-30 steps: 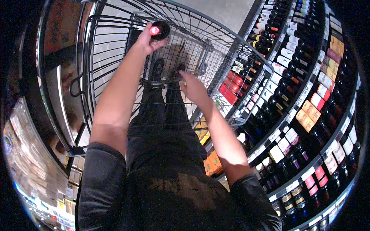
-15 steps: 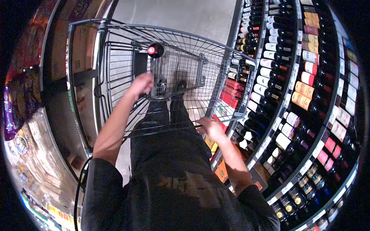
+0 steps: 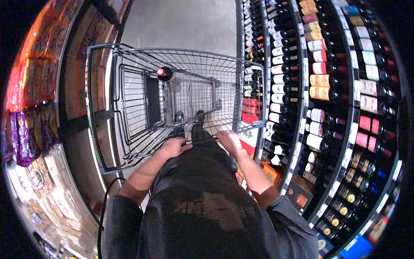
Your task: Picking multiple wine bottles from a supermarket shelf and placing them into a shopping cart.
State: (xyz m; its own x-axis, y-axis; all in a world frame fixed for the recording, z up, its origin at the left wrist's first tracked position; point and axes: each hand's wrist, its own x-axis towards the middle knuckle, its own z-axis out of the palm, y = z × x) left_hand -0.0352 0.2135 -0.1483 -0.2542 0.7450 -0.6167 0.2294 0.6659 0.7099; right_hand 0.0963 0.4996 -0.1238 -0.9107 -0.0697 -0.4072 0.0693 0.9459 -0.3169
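A wire shopping cart stands sideways in front of me, its handle end to the left. My left hand is at the near rim, thumb and fingers closing round it. Farther right along that same rim, my right hand has its fingers curled over the wire. One dark bottle with a red top stands in the cart beside the dark seat panel, away from both hands. Parts of my fingers are hidden behind the rim.
Shelves of wine bottles rise close on the right, near the cart's end. To the left are bagged goods in orange and purple wrapping and pale packets. Grey floor stretches beyond the cart.
My left hand has come down from over the basket to the near rim. My right hand stays on the rim. The shelves sit farther left in view, and the cart is a little lower.
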